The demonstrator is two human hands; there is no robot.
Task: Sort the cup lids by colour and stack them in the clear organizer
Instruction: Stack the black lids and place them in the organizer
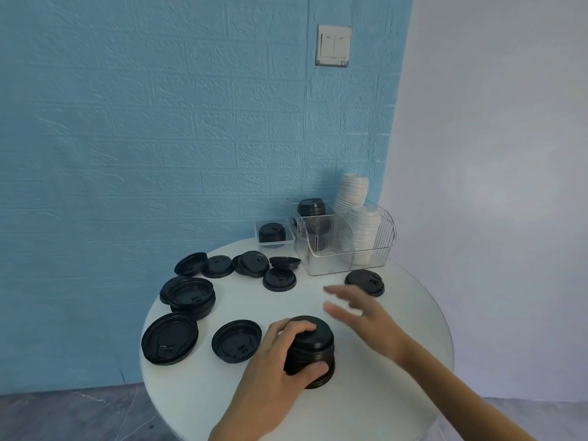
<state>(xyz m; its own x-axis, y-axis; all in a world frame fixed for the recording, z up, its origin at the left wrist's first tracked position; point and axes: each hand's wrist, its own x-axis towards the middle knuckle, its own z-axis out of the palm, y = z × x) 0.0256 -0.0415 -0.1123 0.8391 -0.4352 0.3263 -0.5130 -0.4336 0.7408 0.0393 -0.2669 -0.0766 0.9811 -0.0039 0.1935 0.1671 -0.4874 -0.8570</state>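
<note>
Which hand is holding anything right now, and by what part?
The left hand grips the stack of black plastic cup lids round its sides, fingers over the top edge. The right hand, fingers spread, holds nothing.

left hand point(273, 367) curled in grip, right hand point(366, 316) open, fingers spread

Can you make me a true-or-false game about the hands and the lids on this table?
1. The left hand grips a stack of black lids. True.
2. The right hand holds a white lid. False: it holds nothing, fingers spread.
3. White lids stand in the organizer. True.
4. Loose white lids lie on the table. False: the loose ones are all black.
5. One black lid lies near the organizer. True.
</note>
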